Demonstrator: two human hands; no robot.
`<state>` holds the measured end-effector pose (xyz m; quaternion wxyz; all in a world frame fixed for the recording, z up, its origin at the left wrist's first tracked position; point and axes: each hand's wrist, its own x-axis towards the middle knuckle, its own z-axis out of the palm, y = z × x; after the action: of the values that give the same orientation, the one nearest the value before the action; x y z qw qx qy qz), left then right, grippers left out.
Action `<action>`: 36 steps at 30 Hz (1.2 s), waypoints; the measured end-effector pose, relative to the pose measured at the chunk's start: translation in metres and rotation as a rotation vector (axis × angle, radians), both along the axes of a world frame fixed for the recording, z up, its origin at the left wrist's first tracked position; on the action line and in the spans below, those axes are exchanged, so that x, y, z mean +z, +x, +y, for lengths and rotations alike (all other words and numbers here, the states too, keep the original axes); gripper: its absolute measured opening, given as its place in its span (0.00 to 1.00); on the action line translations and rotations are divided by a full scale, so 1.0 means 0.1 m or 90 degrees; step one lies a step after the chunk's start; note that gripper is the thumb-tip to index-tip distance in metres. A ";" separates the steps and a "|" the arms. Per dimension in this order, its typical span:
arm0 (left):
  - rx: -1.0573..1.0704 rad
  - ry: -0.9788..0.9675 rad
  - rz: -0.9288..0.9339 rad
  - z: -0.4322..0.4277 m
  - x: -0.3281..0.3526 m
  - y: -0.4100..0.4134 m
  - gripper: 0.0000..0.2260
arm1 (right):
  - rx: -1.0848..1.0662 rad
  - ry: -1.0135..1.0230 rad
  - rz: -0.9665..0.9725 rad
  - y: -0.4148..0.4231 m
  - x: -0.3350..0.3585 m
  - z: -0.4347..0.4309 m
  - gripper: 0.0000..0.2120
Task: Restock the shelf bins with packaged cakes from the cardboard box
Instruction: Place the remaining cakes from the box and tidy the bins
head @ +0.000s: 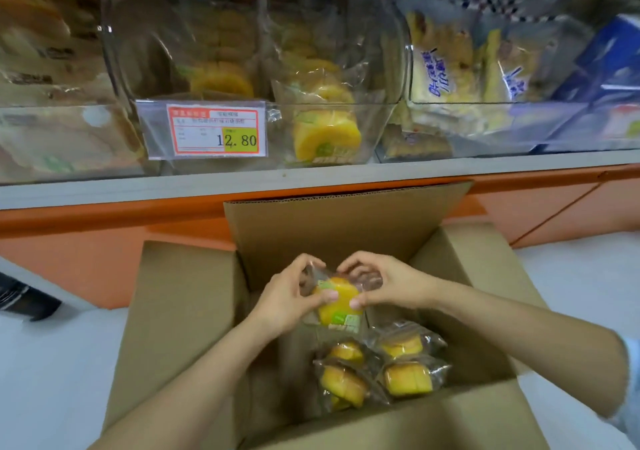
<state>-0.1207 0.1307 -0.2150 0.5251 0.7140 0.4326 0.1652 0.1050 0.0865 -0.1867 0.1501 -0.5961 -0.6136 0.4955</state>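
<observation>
Head view: both hands grasp one packaged cake (337,302). The left hand (291,297) and right hand (384,286) curl their fingers over the wrapper's far end, with their thumbs pressed on the cake's near side. The cake is held above the far half of the open cardboard box (180,311). More wrapped cakes (377,370) lie loose toward the box's near right corner. Up on the shelf (311,175), at its front edge, a clear bin (346,110) with a price tag (207,130) holds matching cakes.

The likely slips: the glossy film may slide between the fingers, the thumbs may dent the soft sponge, and the box's upright far flap or the bin's front wall could snag the packet as it rises.
</observation>
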 end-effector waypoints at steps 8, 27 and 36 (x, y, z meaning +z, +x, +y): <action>0.038 0.058 0.014 0.01 -0.05 -0.14 0.17 | 0.243 -0.224 -0.273 0.68 -0.37 -0.53 0.26; 0.157 0.080 -0.005 -0.12 0.23 -0.21 0.22 | 0.066 -0.183 0.113 0.56 0.21 0.04 0.17; 0.255 0.068 -0.068 -0.34 0.90 -0.57 0.21 | 0.151 -0.109 0.140 0.12 0.71 0.20 0.27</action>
<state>-0.1782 0.0969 -0.1249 0.4651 0.6310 0.5281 0.3266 0.1166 0.1062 -0.1154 0.1056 -0.4723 -0.6154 0.6222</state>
